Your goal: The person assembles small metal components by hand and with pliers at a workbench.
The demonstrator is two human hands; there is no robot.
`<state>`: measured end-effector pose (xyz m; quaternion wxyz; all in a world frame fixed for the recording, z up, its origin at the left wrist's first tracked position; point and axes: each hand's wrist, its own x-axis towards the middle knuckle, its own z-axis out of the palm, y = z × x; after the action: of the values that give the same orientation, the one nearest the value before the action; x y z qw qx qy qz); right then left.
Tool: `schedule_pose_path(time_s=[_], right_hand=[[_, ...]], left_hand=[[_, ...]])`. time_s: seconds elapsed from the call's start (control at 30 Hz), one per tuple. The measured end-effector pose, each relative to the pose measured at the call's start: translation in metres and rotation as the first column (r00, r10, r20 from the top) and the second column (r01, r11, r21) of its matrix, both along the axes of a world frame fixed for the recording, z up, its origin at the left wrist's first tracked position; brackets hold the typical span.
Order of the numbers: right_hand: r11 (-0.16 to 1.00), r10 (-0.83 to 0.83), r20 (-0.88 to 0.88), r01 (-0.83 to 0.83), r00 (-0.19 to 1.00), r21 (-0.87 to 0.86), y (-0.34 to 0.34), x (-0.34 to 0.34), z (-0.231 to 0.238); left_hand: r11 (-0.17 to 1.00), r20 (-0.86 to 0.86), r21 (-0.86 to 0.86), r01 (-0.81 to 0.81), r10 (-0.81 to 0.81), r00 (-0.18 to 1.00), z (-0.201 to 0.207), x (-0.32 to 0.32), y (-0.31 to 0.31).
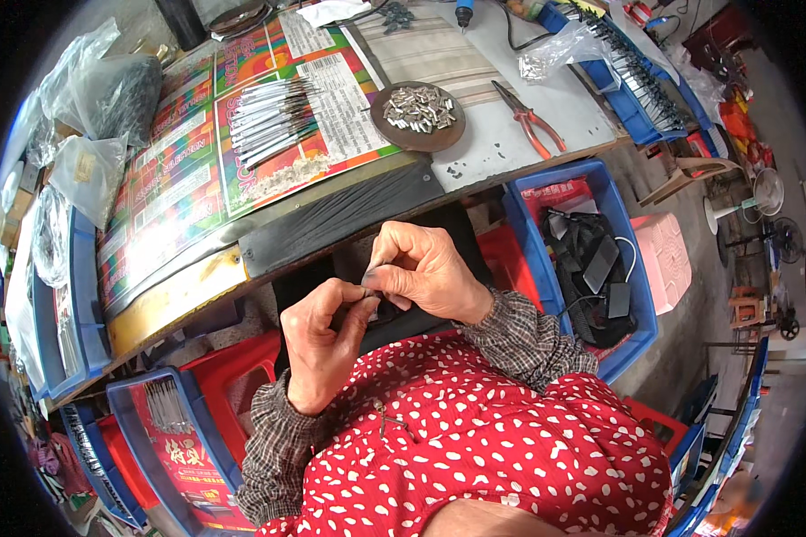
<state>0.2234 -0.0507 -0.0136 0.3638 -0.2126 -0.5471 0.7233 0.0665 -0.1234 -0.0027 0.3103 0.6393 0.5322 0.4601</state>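
Note:
My left hand (324, 333) and my right hand (434, 276) meet over my lap, just off the table's front edge. Both are closed, thumbs against forefingers, their fingertips almost touching. Whatever lies in the two pinches is too small and too covered by the fingers to name. Beyond them on the table stands a round dark plate (388, 128) heaped with small silvery metal pieces (418, 109). To its left lies a row of thin pale rods (264, 123) with dark ends. Right of the plate rest pliers (530, 123) with red handles, jaws pointing away.
A colourful printed sheet (184, 170) covers the table's left part. Plastic bags (94, 174) crowd the left. Blue crates stand around me, one (647, 336) at right holding a black bag (582, 259). A blue-handled tool (464, 12) is at the far edge, near a crate of dark-tipped rods (631, 85).

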Motion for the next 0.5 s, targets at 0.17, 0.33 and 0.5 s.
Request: schedule_pose_path(time_s=[0.17,0.33,0.5], right_hand=[[0.962,-0.24,-0.001,0.238,0.971,0.133,-0.008,-0.021,0.002],[0.993,-0.11,0.041,0.107,0.993,0.053,-0.002,-0.014,0.006],[1.0,0.01,-0.013,-0.01,1.0,0.02,0.002,-0.002,0.003]], left_hand=[[0.907,-0.369,0.386,-0.166,0.317,0.874,-0.003,0.013,0.005],[0.945,-0.187,0.286,-0.16,0.219,0.958,-0.002,0.005,0.004],[0.999,0.035,0.027,-0.024,0.023,0.999,0.002,-0.001,0.0]])
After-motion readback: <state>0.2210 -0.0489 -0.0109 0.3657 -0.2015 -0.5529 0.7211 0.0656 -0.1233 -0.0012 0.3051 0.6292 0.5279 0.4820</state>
